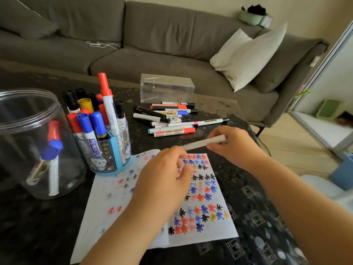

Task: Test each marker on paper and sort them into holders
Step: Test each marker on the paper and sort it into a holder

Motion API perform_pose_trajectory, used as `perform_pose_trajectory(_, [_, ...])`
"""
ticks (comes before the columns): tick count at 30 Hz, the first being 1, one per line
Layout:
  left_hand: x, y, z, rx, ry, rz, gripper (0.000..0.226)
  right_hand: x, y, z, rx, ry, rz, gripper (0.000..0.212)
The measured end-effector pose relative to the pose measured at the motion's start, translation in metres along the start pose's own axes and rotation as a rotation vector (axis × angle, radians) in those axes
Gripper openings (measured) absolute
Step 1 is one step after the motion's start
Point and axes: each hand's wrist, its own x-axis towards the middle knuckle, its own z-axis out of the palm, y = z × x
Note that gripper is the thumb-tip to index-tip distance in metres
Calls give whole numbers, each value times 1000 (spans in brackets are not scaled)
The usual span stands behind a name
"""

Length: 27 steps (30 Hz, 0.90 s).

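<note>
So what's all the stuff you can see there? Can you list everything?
white marker: one, blurred, held above the paper
paper: one white sheet, covered in red, blue, black and yellow marks, front of table
blue holder: one, packed with red, blue, black and yellow markers, left of paper
clear jar: one, two markers inside, far left
loose markers: a pile, mixed colours, behind the paper
clear box: one, behind the pile
table: one, dark
sofa: one, grey, with a white cushion
left hand: over the paper, fingers at the marker's end
right hand: grips the marker
</note>
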Motion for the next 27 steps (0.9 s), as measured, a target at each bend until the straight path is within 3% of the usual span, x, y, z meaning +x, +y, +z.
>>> perform_pose_trajectory(4, [-4,6,-6,-144,-21,-73,9,-56,-25,-17,557,109,166,18])
perform_pose_trajectory(8, [-9,10,-5,-268,-146,-125,13,-111,-40,2,1058,-43,351,33])
perform_pose_trajectory(14, [-21,5,10,-517,-353,-290,24,-139,-49,37,1456,-223,498,31])
perform_pose_trajectory(19, [-24,4,11,-983,-476,-428,30,-135,-51,33,1549,-371,422,38])
perform_pose_trajectory(21, [-24,7,12,-1129,-466,-435,29,-133,-53,33,1474,-371,391,43])
perform_pose_trajectory(27, [-24,11,29,-1024,-266,-501,25,-133,-42,46,634,-53,129,28])
